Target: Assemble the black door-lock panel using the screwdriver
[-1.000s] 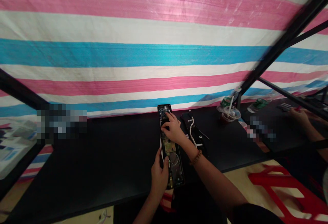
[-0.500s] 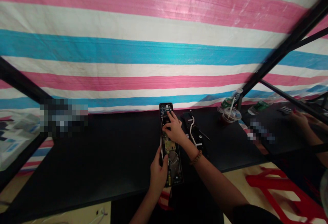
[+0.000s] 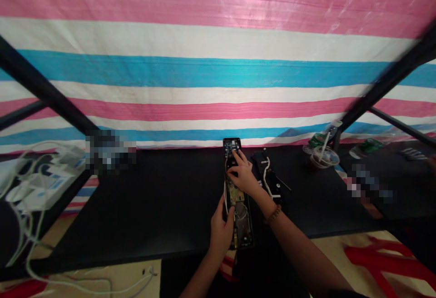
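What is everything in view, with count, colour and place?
Open device: one, black, centre
Cabled part: one, black, white cable, right of device
Thin rod: one, dark, beside that part
Cup with straw: one, clear, right
Bottles: two, clear, green labels, right
Tabletops: at least two, black, foreground
Striped sheet: one, pink-white-blue, behind
Frame bars: several, black, both sides
Cables and boxes: several, white, left
Red furniture: count unclear, below tables
Pixelated patches: two, unreadable, left and right
Bracelet: one, brown, right wrist
Left hand and right hand: one each, bare, on device
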Demonstrator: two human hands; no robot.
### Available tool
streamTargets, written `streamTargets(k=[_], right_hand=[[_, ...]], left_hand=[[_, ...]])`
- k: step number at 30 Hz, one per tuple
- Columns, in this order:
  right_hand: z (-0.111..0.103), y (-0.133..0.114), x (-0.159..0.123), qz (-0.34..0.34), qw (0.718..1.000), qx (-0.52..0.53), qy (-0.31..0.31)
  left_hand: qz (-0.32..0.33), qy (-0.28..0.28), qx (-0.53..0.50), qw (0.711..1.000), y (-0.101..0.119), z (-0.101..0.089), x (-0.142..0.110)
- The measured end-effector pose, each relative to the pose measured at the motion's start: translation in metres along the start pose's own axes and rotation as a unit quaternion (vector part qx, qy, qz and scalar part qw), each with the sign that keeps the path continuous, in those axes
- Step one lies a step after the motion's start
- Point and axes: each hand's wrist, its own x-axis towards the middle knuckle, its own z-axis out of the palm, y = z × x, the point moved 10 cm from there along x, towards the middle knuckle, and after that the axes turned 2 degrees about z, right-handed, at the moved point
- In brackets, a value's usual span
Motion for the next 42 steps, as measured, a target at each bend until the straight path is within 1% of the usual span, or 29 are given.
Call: streamTargets(k=[4, 9, 14, 18, 21, 28, 38, 42], right_hand=[[0.0, 0.003, -0.002, -0.011, 1.0, 0.015, 0.018], [0.001, 0.003, -0.004, -0.024, 0.999, 0.018, 0.016], [0.0, -0.001, -0.005, -0.022, 1.0, -0.003, 0.017], [0.002, -0.003, -0.004, -0.022, 1.0, -0.022, -0.001], [0.004, -0.001, -0.002, -0.022, 1.0, -0.014, -0.012], [0.004, 0.004, -0.004, -0.024, 1.0, 0.011, 0.012], [0.003, 0.007, -0.006, -0.044, 0.997, 0.042, 0.049], [0.005, 0.008, -0.005, -0.036, 0.998, 0.034, 0.037]], left_hand=[[0.011, 0.002, -0.022, 1.0, 0.005, 0.0, -0.002], [0.013, 0.009, -0.044, 0.999, 0.012, -0.002, -0.003], [0.018, 0.004, -0.046, 0.999, 0.009, -0.001, -0.003], [0.02, 0.005, -0.046, 0.999, 0.005, -0.001, -0.004], [0.022, -0.002, -0.047, 0.999, 0.006, 0.001, -0.004], [0.015, -0.003, -0.041, 0.999, 0.01, 0.001, -0.004], [0.021, -0.007, -0.044, 0.999, 0.011, 0.001, -0.005], [0.02, -0.004, -0.044, 0.999, 0.008, 0.001, -0.005]])
